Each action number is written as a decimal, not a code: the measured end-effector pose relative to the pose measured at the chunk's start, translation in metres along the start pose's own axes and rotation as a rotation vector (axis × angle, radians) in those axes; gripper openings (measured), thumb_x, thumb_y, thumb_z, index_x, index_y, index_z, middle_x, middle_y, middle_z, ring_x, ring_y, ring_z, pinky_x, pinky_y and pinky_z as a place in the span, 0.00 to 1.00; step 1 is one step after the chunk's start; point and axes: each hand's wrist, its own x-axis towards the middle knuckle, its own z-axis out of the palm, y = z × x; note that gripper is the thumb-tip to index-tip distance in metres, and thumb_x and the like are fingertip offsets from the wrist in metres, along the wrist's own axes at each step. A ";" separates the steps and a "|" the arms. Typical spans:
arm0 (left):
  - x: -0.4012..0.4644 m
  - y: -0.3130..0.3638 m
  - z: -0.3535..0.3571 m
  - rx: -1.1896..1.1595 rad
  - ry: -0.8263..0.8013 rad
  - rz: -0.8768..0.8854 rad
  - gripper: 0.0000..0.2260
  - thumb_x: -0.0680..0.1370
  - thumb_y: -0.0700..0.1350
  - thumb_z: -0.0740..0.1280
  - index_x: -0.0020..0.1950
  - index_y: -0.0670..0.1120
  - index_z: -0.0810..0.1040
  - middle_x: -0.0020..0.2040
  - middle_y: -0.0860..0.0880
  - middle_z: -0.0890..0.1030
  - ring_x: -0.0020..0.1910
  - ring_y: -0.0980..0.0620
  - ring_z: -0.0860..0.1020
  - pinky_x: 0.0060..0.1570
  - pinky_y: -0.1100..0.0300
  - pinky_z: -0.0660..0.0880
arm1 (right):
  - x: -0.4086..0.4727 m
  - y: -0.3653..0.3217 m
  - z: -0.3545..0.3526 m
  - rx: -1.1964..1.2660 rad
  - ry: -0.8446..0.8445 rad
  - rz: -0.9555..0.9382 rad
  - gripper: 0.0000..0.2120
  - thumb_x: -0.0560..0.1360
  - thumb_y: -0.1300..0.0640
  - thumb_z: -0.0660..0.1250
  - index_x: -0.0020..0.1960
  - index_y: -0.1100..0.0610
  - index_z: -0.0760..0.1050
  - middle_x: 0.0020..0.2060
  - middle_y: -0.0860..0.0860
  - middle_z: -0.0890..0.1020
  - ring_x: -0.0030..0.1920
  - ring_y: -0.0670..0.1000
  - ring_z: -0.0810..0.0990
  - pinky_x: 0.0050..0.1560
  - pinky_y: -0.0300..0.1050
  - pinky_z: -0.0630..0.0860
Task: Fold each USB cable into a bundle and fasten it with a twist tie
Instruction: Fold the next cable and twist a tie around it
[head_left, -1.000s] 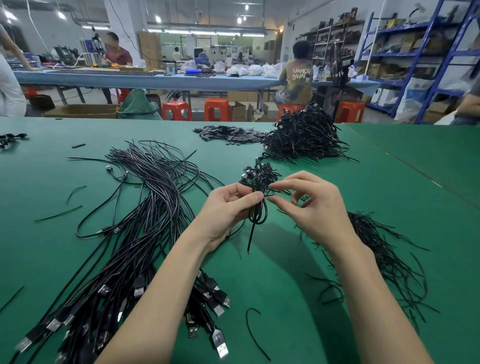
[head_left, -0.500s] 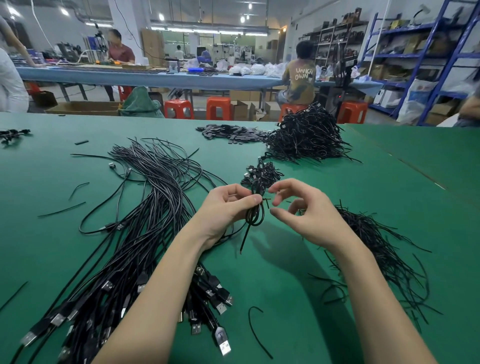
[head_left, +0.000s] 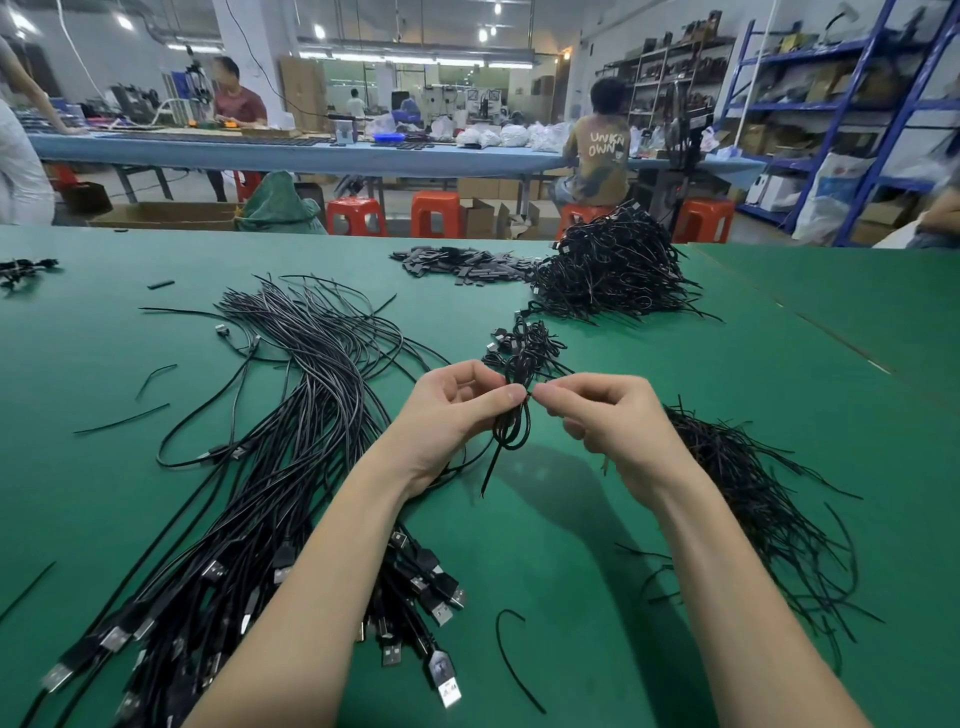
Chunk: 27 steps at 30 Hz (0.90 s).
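Left hand (head_left: 452, 410) pinches folded cable bundle (head_left: 511, 421), right hand (head_left: 597, 415) pinches twist tie; slack twist likely lets loops spring open.

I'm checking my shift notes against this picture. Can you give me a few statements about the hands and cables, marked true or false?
1. Both hands pinch the folded cable bundle above the table. True.
2. The loose USB cables lie by the right hand. False: they lie by the left hand.
3. A pile of finished bundles sits at the far side of the green table. True.
4. The stools behind are blue. False: they are orange-red.
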 end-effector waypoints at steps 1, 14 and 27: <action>0.000 -0.001 0.000 0.025 -0.003 0.023 0.07 0.66 0.45 0.78 0.37 0.49 0.81 0.40 0.46 0.81 0.38 0.53 0.78 0.45 0.65 0.78 | 0.000 -0.001 0.003 0.191 -0.050 0.187 0.05 0.66 0.52 0.79 0.34 0.51 0.86 0.31 0.45 0.78 0.27 0.44 0.67 0.24 0.32 0.59; 0.000 -0.006 -0.006 -0.051 0.046 -0.065 0.10 0.66 0.45 0.76 0.41 0.44 0.78 0.37 0.47 0.81 0.34 0.53 0.78 0.40 0.63 0.77 | 0.001 0.015 0.000 -0.574 0.182 -0.610 0.08 0.71 0.49 0.78 0.50 0.41 0.85 0.48 0.37 0.83 0.35 0.47 0.81 0.34 0.37 0.71; 0.000 -0.006 -0.021 0.197 -0.021 0.091 0.06 0.70 0.46 0.78 0.38 0.52 0.81 0.38 0.50 0.82 0.37 0.55 0.78 0.42 0.67 0.75 | 0.001 0.012 0.001 -0.251 -0.059 -0.173 0.04 0.75 0.55 0.76 0.41 0.52 0.87 0.33 0.46 0.86 0.28 0.44 0.77 0.31 0.34 0.70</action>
